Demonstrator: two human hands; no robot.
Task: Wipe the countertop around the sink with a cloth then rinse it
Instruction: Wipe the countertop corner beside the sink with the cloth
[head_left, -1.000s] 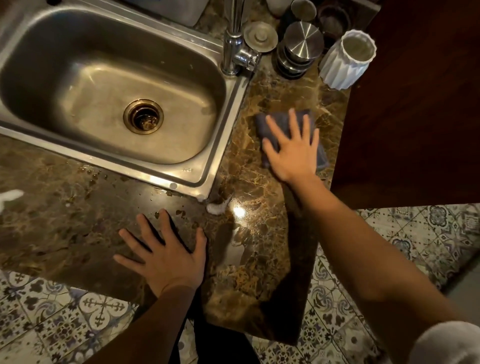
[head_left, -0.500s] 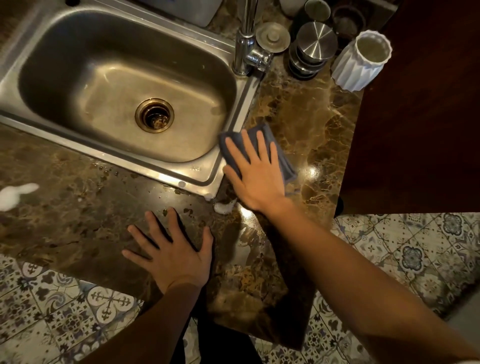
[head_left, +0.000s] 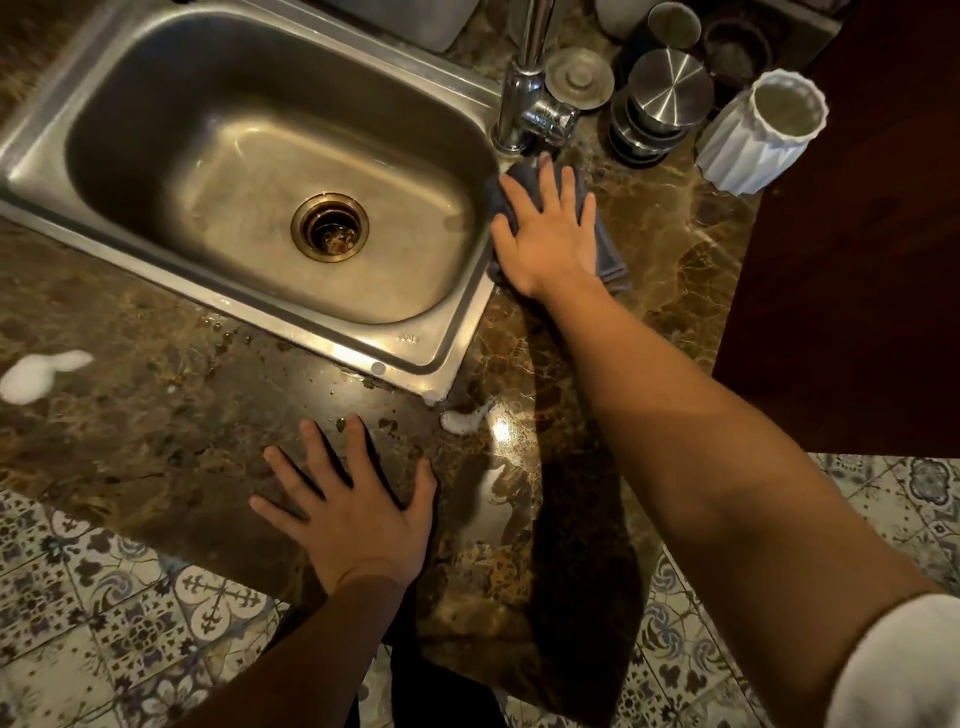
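Dim, warm light falls from above, leaving one small hot glare spot on the polished countertop (head_left: 156, 441) just below the frame's centre and a soft sheen in the sink (head_left: 156, 67) basin. A broad dark shadow lies beneath the right arm (head_left: 701, 467) at lower centre, and the upper right sinks to near black. Wide-angle distortion bows the sink rim toward the left edge, and the top edge looks slightly soft.

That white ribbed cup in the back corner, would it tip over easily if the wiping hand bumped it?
Probably, yes. The white ribbed cup looks taller than wide and seems empty, so likely light and easy to topple. Its glazed-looking surface suggests ceramic, so it may chip on the stone countertop. The right hand is apart from it.
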